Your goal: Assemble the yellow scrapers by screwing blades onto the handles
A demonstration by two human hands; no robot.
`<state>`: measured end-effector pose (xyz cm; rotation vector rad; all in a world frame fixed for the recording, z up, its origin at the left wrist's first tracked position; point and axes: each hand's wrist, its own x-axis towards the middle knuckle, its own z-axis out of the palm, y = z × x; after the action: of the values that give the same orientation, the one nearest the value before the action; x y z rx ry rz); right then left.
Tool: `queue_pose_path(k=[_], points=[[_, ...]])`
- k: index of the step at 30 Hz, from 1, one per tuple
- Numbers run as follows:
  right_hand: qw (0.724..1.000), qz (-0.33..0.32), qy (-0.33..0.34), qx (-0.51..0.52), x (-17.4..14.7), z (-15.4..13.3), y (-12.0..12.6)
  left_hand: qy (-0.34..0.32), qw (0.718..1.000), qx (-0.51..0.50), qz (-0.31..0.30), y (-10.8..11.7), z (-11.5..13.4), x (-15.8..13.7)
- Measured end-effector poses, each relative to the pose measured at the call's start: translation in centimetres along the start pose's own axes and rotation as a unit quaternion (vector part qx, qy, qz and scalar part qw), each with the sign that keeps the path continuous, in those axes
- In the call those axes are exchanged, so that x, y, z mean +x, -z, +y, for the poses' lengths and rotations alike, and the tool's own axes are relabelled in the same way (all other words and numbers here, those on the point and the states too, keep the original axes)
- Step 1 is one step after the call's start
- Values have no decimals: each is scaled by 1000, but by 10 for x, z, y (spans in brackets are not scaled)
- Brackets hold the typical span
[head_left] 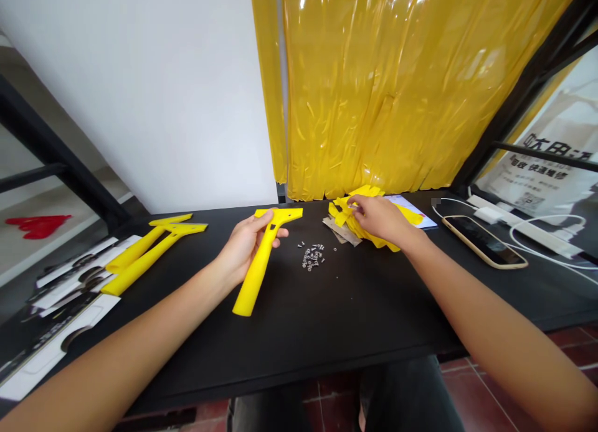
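White-and-black flat card sleeves (88, 320) up front, by the black desk's (303, 326) left edge. Next, L hand (250, 242) gripping a yellow plastic Y-shaped handle (256, 277) over mid-desk: hold it steady, clear of those loose small silver screws and nuts (313, 258) just R of it. R hand (376, 215), curled, at the heap of flat yellow plastic pieces (390, 243) nr the far edge; can't tell if it's pinching any. Best w/ a light pinch, one pc at a time.

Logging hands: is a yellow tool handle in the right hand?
No, the left hand grips that handle; the right hand is at yellow pieces.
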<state>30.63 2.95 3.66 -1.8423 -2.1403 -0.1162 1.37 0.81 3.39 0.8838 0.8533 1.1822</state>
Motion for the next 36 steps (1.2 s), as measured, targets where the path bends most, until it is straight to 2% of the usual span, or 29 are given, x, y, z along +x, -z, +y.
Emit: queue_pose_path(k=[3,8,13,20,22,25,27,29,31,33,36], points=[[1000,-21,1,-18,-1,-3,-5,-6,1000,1,-8,-3,-1,-3],[999,-41,9,8,-1,-10,-5,-15,1000,8,-22,-4,-3,-5],[999,-40,-25,-12,-2,-7,-5,-22,999,28,-33,0,-6,-3],[994,-73,-28,-81,-1,-1,-10,18,998,45,-35,-2,-12,-6],[996,-50,-24,-76,-2,-6,-6,32,999,15,-27,-5,-15,-6],[1000,23,17,-5,-12,-28,6,46,997,-59,-8,-10,-14,-8],[992,52,89,77,-26,-53,11,29,994,-105,8,-14,-11,-12],[977,47,157,134,-45,-80,12,4,991,-135,17,-18,-5,-16],[967,29,190,170,-63,-104,6,-20,990,-143,13,-21,0,-21],[961,-4,201,188,-75,-122,-2,-43,989,-140,8,-23,4,-24],[962,-26,172,211,-80,-132,-13,-74,987,-143,25,-21,6,-23]])
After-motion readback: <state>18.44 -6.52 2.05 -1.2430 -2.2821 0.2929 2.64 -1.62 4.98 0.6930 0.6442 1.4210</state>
